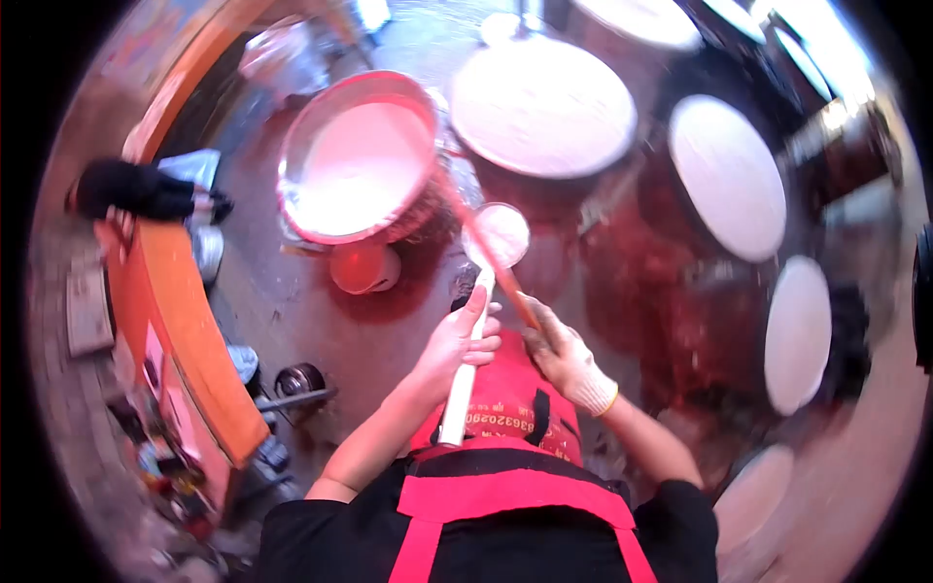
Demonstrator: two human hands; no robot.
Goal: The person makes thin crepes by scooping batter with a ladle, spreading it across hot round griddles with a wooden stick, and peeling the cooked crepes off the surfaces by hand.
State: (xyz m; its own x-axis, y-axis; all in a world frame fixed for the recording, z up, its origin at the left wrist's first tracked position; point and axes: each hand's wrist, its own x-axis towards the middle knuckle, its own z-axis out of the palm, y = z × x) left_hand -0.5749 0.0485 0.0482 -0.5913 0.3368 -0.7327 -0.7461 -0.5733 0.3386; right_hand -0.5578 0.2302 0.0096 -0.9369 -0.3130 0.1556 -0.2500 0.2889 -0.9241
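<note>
My bare left hand [464, 340] is closed round a long white handle [460, 403], held in front of the red apron [520, 408]. The far end of the handle meets a round vessel [501, 233] with pale contents; whether they are joined I cannot tell. My right hand [564, 358], in a white knitted glove, grips a reddish-brown stick [512, 290]. That stick slants up and left, crossing over the round vessel towards a large tub [289, 199]. White liquid [364, 160] fills much of the tub, tinted pink by the light.
Below the tub stands a small red bucket [364, 267]. Wide round white-topped containers [544, 107] curve from the back round the right side. An orange bench [190, 321] runs along the left, near a person in dark clothes [136, 189].
</note>
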